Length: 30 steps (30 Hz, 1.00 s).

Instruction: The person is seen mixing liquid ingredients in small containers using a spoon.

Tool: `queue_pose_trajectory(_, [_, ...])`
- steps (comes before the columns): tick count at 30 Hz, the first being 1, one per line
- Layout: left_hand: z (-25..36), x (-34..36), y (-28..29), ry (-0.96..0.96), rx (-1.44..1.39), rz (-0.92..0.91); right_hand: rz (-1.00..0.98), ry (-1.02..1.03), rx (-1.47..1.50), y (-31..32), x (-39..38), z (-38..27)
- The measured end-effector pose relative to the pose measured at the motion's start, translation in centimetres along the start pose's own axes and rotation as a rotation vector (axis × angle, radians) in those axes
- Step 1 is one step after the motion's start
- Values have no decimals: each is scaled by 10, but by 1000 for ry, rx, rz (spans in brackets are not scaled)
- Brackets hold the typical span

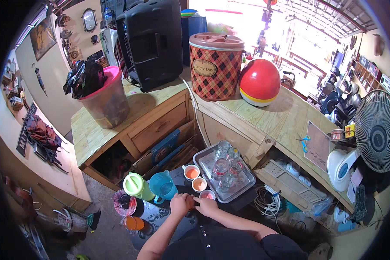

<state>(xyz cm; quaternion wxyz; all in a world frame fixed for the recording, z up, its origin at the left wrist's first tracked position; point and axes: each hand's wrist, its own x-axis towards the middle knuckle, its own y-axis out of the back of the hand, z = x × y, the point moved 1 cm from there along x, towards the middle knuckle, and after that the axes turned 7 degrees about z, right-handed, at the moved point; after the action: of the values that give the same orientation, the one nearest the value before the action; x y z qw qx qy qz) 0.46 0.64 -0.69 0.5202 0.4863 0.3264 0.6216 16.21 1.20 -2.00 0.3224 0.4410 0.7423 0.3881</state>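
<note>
My left hand [182, 204] and my right hand [208, 207] meet close to my body over a low dark table. The left fingers are curled closed, and the right fingertips press in against them. A bit of orange shows between the hands, but what they hold is mostly hidden. Just beyond stand white cups of orange-pink liquid: one far cup [191, 178], a middle cup [199, 190] and a near cup [207, 192] beside my right hand. A blue pitcher [162, 185] and a lidded light-green pitcher [134, 185] stand left of them.
Several upright and tipped glass mugs [223, 167] lie in a metal tray [246, 184] at right. Left of my arm are orange containers [133, 223] and a plastic-lined bin [125, 203]. Wooden counters [286, 123] rise ahead, bearing a checked drink cooler [216, 71] and a fan [376, 134].
</note>
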Motion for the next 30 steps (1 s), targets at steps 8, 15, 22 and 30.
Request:
queue_pose_trajectory(8, [1, 1, 2, -73, 46, -40, -27, -42, 7, 20, 4, -9])
queue_pose_trajectory(15, [3, 5, 8, -110, 72, -10, -37, -51, 16, 17, 4, -7])
queue_pose_trajectory(22, [9, 11, 18, -132, 93, -8, -33, -74, 20, 8, 6, 1])
queue_pose_trajectory(30, [0, 8, 11, -117, -60, -34, -27, -72, 17, 10, 4, -4])
